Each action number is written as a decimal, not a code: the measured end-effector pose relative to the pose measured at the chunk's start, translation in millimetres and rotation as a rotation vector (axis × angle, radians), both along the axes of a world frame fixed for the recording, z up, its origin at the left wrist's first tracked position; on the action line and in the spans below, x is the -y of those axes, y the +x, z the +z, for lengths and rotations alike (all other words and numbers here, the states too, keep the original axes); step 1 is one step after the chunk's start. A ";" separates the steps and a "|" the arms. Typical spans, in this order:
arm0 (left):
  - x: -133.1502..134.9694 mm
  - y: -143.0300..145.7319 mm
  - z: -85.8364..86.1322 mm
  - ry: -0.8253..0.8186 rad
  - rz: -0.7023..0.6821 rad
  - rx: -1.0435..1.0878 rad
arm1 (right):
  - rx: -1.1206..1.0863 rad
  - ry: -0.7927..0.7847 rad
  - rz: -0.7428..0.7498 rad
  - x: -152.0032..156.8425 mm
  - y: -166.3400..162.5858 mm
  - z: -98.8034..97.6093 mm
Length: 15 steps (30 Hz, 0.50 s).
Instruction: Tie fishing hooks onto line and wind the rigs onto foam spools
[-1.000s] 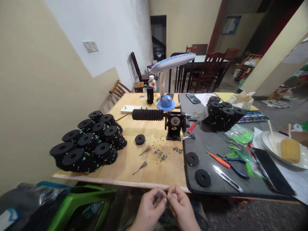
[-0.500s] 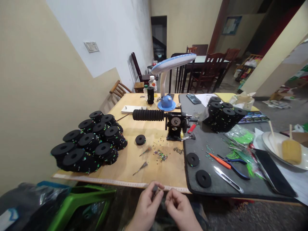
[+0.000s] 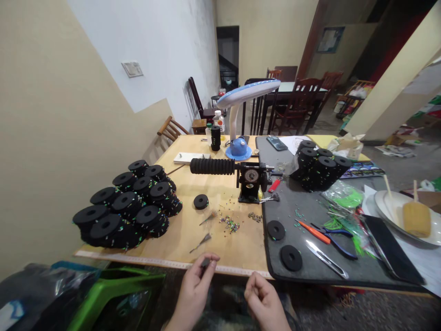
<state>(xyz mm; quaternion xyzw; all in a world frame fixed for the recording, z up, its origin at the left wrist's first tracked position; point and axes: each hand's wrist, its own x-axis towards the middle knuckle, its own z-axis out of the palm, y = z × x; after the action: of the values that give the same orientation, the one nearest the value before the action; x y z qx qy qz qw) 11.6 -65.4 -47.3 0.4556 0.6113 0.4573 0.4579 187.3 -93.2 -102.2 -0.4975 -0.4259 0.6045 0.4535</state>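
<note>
My left hand is at the table's front edge, its thumb and fingers closed on a small dark grey piece whose kind I cannot make out. To the right and apart from it, my right hand is below the edge with fingertips pinched together; what they hold, if anything, is too small to see. Just beyond my left hand lies a wire-stemmed dark bristly bundle. Behind it is a scatter of coloured beads. A black foam ring lies on the grey mat to the right.
A black hand-crank winder carries a row of foam rings. Stacks of foam spools fill the left side. On the right are scissors-like tweezers, blue-handled pliers, a phone and a plate. A lamp stands behind.
My hands have moved apart: the left has gone left and slightly up with the dark piece, and the right has shifted a little to the right.
</note>
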 end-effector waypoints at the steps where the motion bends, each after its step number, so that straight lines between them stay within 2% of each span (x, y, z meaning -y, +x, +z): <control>1: 0.8 -2.0 1.5 -0.019 -0.053 0.010 | -0.036 -0.027 0.002 0.5 0.0 0.7; 4: 7.6 -1.9 2.7 -0.093 -0.227 0.008 | -0.077 -0.043 0.001 2.1 -1.5 3.6; 6: 12.7 1.4 0.8 -0.132 -0.286 -0.032 | -0.066 -0.027 -0.002 3.2 -2.8 4.9; 9: 15.8 7.4 -2.5 -0.150 -0.309 -0.046 | -0.064 -0.034 0.027 4.0 -3.4 4.1; 15: 7.4 13.6 -1.5 -0.140 -0.351 0.088 | -0.078 -0.082 0.101 3.3 -3.8 4.7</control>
<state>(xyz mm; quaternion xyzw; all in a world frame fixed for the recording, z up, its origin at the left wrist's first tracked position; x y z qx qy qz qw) 25.3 -72.9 -48.9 0.5018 0.5323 0.3462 0.5873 183.5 -96.5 -97.5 -0.4698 -0.4074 0.6623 0.4180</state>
